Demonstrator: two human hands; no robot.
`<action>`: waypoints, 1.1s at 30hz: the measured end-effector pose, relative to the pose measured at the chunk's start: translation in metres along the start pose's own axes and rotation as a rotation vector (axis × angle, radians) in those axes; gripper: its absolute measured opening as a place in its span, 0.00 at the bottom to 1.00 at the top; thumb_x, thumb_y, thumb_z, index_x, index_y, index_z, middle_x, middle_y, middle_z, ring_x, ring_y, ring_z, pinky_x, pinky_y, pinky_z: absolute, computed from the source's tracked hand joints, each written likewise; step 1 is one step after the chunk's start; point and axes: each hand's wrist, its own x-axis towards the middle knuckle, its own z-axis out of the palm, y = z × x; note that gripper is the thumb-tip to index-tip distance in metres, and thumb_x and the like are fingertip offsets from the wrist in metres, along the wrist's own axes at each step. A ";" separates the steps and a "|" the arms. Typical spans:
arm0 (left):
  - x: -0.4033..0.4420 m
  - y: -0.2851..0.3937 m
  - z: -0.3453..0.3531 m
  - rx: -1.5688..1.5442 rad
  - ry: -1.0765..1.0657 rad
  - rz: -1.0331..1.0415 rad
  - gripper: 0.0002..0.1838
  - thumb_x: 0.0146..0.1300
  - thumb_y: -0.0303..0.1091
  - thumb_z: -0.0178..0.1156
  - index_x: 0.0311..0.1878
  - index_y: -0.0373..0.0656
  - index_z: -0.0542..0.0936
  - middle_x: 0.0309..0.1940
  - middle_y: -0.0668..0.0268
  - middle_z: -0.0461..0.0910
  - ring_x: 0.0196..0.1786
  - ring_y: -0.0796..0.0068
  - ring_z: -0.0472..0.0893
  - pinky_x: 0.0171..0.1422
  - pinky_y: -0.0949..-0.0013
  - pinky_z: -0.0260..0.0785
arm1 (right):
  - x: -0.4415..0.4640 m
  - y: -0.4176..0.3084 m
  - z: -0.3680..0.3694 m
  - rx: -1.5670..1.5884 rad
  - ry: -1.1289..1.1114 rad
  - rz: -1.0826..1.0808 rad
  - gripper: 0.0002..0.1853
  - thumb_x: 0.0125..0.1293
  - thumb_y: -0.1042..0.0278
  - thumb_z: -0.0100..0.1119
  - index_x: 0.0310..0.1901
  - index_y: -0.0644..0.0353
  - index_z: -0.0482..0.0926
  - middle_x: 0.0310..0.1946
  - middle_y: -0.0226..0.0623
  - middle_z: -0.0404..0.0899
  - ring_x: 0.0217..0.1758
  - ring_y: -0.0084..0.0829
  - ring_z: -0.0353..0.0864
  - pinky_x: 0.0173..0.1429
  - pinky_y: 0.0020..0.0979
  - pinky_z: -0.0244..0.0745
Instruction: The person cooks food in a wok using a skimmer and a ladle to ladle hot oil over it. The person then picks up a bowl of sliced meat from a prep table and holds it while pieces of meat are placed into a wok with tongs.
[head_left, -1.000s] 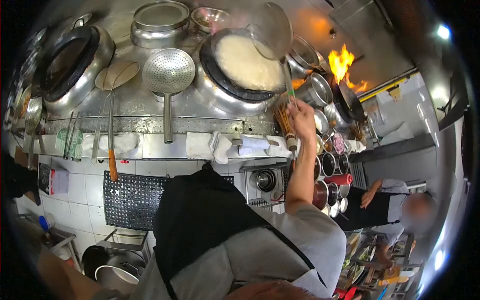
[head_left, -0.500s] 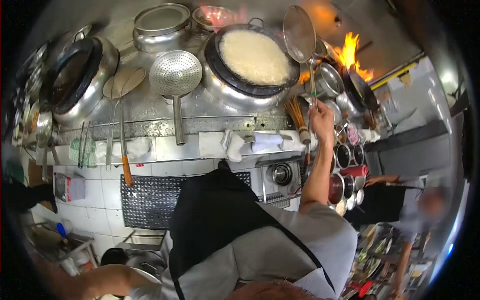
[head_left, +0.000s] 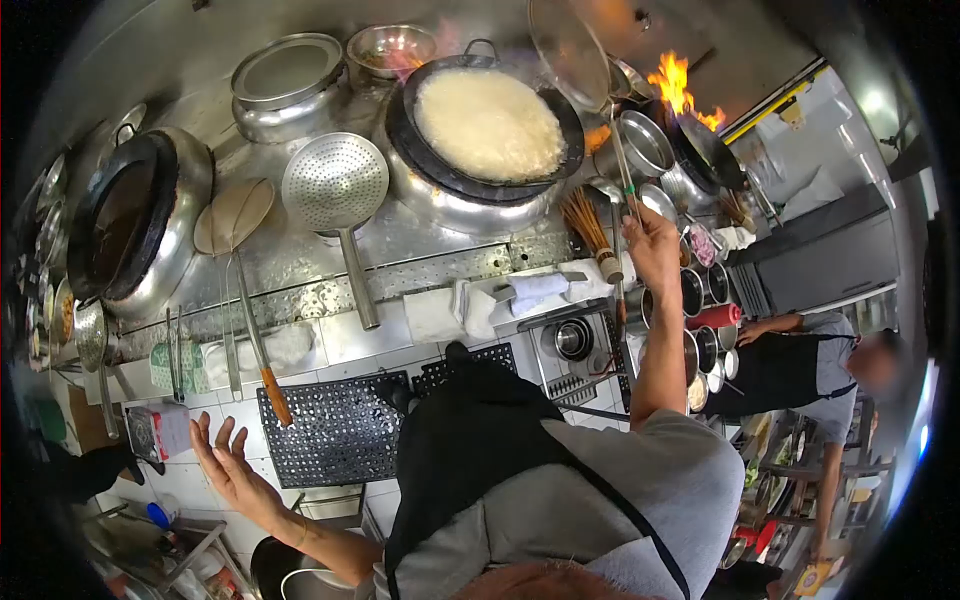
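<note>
My right hand (head_left: 652, 243) is closed round the handle of a wire strainer (head_left: 570, 50), whose round mesh is raised at the right of a wok. In that wok (head_left: 575, 135), pale frothy liquid (head_left: 490, 125) bubbles. My left hand (head_left: 235, 475) is at the lower left with fingers spread and nothing in it, below a wooden-handled skimmer (head_left: 250, 315). A perforated ladle (head_left: 335, 180) lies on the steel stove top, left of the frothing wok. Just left of my right hand is a bamboo brush (head_left: 592, 232).
Flames (head_left: 674, 85) rise by another wok (head_left: 708, 150) at the right. A dark wok (head_left: 120, 225) stands at the left. Another person (head_left: 800, 370) stands at the right, beside several pots. Folded cloths (head_left: 448, 312) lie along the stove edge; a rubber mat (head_left: 330, 430) covers some floor.
My left hand has come into view at the lower left, fingers spread. The strainer has moved from over the frothing wok to its right, still held. The view has turned slightly.
</note>
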 end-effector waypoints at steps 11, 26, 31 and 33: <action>-0.019 0.014 0.077 -0.023 -0.040 0.005 0.25 0.74 0.39 0.48 0.70 0.39 0.62 0.63 0.54 0.66 0.54 0.67 0.77 0.53 0.66 0.73 | 0.007 0.031 0.016 0.145 -0.046 0.050 0.17 0.63 0.78 0.57 0.54 0.61 0.80 0.25 0.44 0.81 0.27 0.22 0.74 0.34 0.30 0.73; -0.054 0.021 0.144 0.091 -0.190 -0.043 0.23 0.71 0.36 0.54 0.65 0.36 0.69 0.60 0.56 0.72 0.51 0.70 0.78 0.53 0.68 0.73 | 0.086 0.151 0.046 -0.303 0.031 -0.358 0.22 0.57 0.80 0.53 0.56 0.63 0.77 0.30 0.59 0.77 0.34 0.56 0.79 0.39 0.48 0.74; -0.086 -0.010 0.135 -0.010 -0.179 -0.225 0.20 0.71 0.33 0.55 0.63 0.36 0.72 0.54 0.59 0.76 0.48 0.72 0.79 0.51 0.70 0.74 | 0.081 0.135 0.064 -0.267 0.089 -0.308 0.21 0.59 0.76 0.55 0.56 0.59 0.77 0.31 0.55 0.77 0.33 0.55 0.79 0.37 0.50 0.73; -0.097 -0.015 0.146 -0.007 -0.128 -0.343 0.17 0.70 0.32 0.55 0.59 0.37 0.75 0.51 0.61 0.78 0.45 0.74 0.79 0.48 0.71 0.74 | 0.091 0.128 0.077 -0.299 0.040 -0.309 0.20 0.59 0.74 0.55 0.56 0.58 0.77 0.35 0.53 0.78 0.34 0.55 0.79 0.38 0.50 0.74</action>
